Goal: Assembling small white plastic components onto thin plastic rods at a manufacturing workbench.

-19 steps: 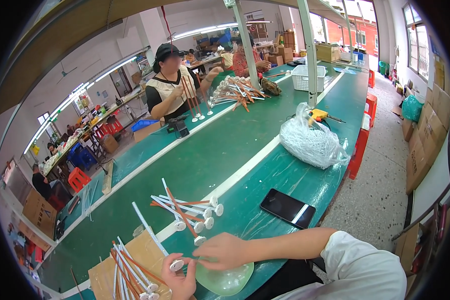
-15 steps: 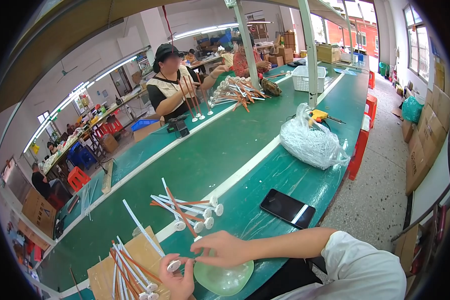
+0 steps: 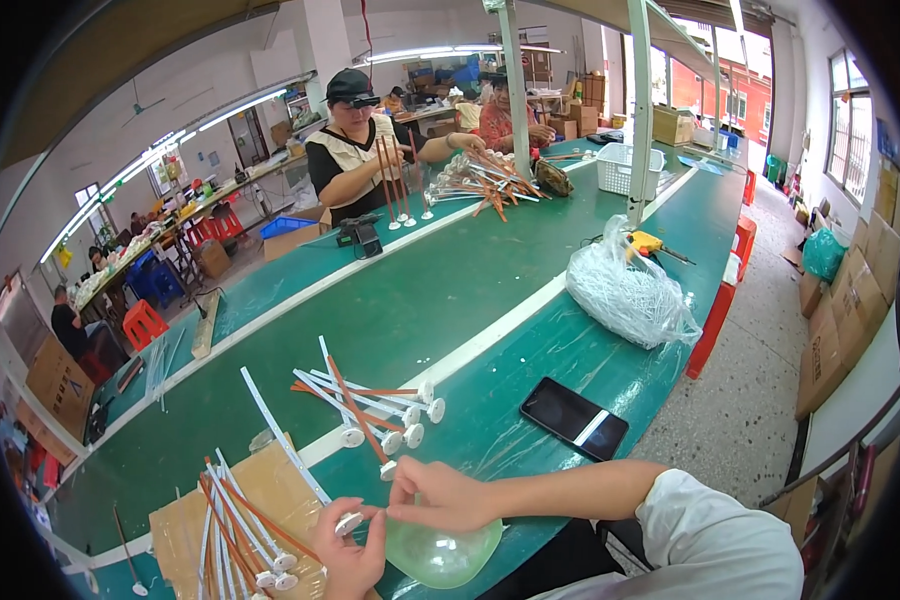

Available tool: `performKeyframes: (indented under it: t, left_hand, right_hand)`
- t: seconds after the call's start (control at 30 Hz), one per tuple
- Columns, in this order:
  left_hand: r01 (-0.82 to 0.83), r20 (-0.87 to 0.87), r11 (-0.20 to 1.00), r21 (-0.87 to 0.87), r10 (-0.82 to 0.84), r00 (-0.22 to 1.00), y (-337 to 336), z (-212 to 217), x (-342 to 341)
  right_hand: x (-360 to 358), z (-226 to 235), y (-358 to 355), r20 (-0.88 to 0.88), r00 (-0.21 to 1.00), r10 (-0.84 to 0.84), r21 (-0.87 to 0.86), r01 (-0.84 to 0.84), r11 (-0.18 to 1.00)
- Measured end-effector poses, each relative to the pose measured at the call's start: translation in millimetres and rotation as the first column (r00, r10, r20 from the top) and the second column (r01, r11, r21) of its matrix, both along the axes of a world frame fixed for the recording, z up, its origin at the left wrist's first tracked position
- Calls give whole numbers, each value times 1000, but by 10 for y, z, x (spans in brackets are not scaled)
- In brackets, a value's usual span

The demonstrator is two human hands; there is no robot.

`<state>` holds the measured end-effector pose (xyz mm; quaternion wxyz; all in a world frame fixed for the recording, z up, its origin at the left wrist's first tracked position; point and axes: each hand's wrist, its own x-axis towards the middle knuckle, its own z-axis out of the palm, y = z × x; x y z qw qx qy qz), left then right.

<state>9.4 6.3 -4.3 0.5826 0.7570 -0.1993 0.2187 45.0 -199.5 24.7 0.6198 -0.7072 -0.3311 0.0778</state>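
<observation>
My left hand [image 3: 348,555] grips a long white stick with a round white disc [image 3: 348,523] at its near end; the stick slants away to the far left. Close beside it, my right hand [image 3: 445,497] has its fingers pinched near the disc, and whatever they hold is too small or hidden to make out. Under the right hand sits a pale green, translucent rounded bowl-like thing [image 3: 445,558], partly covered. Just beyond my hands lies a loose pile of white and brown sticks with white discs [image 3: 413,436]. More such sticks [image 3: 240,530] lie on cardboard [image 3: 175,530] at my left.
A black phone [image 3: 574,417] lies on the green table [image 3: 470,375] to the right. Farther off are a clear bag of white pieces [image 3: 630,295], a yellow glue gun [image 3: 650,244] and a white basket [image 3: 628,170]. Across the table a person [image 3: 355,150] handles brown sticks near a large pile.
The view has shifted slightly. My hands stay close together at the disc, with the right fingers now drawn into a tighter pinch. The person across has reached toward the stick pile.
</observation>
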Motion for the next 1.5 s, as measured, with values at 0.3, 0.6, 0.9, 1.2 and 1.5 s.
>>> performKeyframes:
  t: [0.3,0.6,0.9,1.2,1.5]
  left_hand:
    - [-52,17,998,-22,52,998,-30,9,2]
    - [-57,34,998,23,56,998,-24,33,-3]
    - [302,19,950,-83,-301,953,-127,154,-42]
    - [376,-113,923,-88,-384,916,-131,189,-28]
    - [445,-128,803,-397,-529,839,-83,149,-53]
  right_hand:
    - [-5,-11,2,194,965,-179,58,171,984]
    - [-3,4,25,-235,972,-2,130,33,991]
    - [-94,1,41,571,742,-351,250,250,935]
    - [-41,28,20,651,658,-378,261,274,926]
    - [-26,35,92,682,625,-380,273,264,925]
